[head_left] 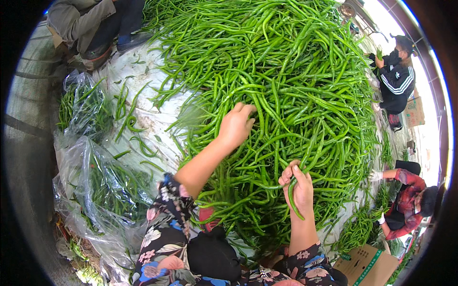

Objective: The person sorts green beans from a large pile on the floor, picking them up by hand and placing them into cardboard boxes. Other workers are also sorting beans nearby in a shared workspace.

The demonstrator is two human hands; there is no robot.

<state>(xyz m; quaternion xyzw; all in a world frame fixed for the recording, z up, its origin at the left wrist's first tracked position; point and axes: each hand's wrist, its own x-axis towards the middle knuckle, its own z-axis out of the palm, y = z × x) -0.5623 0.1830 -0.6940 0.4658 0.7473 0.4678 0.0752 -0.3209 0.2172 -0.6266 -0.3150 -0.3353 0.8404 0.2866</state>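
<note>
Before me spreads a big heap of long green chili peppers (272,89). My right hand (300,184) is closed around a few of them; one curved green pepper (294,196) hangs down across the palm, and other ends stick out above the fingers. My left hand (236,123) is over the left part of the heap, back of the hand up. Its fingers are bent, with a gap between thumb and fingertips, and no pepper shows in it. A green blur (195,114) lies just left of that hand.
At left, clear plastic bags (103,178) contain green peppers. Loose peppers (132,114) lie on a white sheet (157,82). A cardboard box (366,264) stands at lower right. Co-workers sit around: one at upper left (89,28), two at right (397,78), (408,203).
</note>
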